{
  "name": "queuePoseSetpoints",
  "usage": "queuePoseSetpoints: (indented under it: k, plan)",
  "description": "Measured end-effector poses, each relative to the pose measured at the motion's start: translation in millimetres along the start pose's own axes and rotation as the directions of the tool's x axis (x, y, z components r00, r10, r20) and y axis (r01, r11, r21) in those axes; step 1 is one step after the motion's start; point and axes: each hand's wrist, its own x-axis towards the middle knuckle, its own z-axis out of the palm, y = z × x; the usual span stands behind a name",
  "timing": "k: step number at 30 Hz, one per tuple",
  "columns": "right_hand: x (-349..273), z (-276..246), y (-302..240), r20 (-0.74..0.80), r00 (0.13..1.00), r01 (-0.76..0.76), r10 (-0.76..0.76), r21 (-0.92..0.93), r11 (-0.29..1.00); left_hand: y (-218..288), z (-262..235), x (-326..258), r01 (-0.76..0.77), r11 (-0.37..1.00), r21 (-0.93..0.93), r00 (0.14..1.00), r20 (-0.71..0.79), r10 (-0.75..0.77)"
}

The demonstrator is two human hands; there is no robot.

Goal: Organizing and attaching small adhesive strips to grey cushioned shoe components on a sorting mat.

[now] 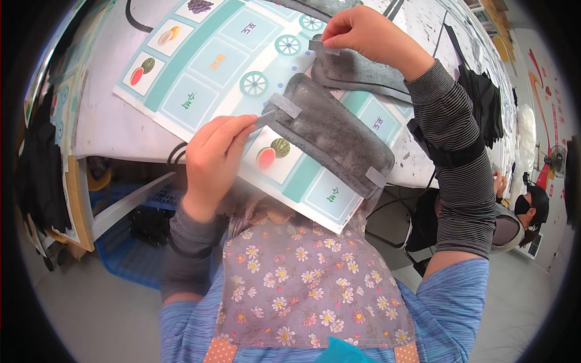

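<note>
My left hand (213, 160) is closed in a pinch on a short grey strip (265, 118). That strip reaches the upper left corner of a dark grey padded fabric piece (339, 130), beside a light grey tab (287, 106) there. Another light grey tab (376, 176) sits at the piece's lower right end. Farther off, my right hand (376, 41) pinches a second small grey strip (316, 46) at the left end of another dark padded piece (357, 75). Whether either strip is fixed to its piece I cannot tell.
Beneath the pieces lies a printed sheet (218, 60) with fruit pictures and wheels, overhanging the white table's (115, 130) near edge. Black strips (484, 103) hang at the right. A blue crate (127, 254) stands below left. Another person (520, 221) sits at the far right.
</note>
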Motion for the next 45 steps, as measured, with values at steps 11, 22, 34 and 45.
queuePoseSetpoints:
  k: [11,22,34,45]
  plan:
    - [13.4,-4.1,3.4,0.133,0.991,-0.004,0.013,-0.072,0.997,-2.1,-7.3,-6.5,0.125,0.969,-0.214,0.992,0.007,-0.127]
    - [16.4,2.6,3.1,0.112,0.992,-0.034,0.055,-0.186,0.982,-7.7,-9.6,-8.8,0.08,0.973,-0.218,0.996,0.061,-0.069]
    - [8.4,20.7,-8.6,-0.025,0.999,0.032,-0.04,-0.261,0.965,-5.8,-8.2,-8.3,0.075,0.978,-0.196,0.996,0.058,-0.065]
    - [4.7,20.7,-3.8,-0.086,0.996,-0.029,0.008,-0.245,0.969,-0.2,-4.3,-2.7,0.103,0.987,-0.126,0.995,0.025,-0.101]
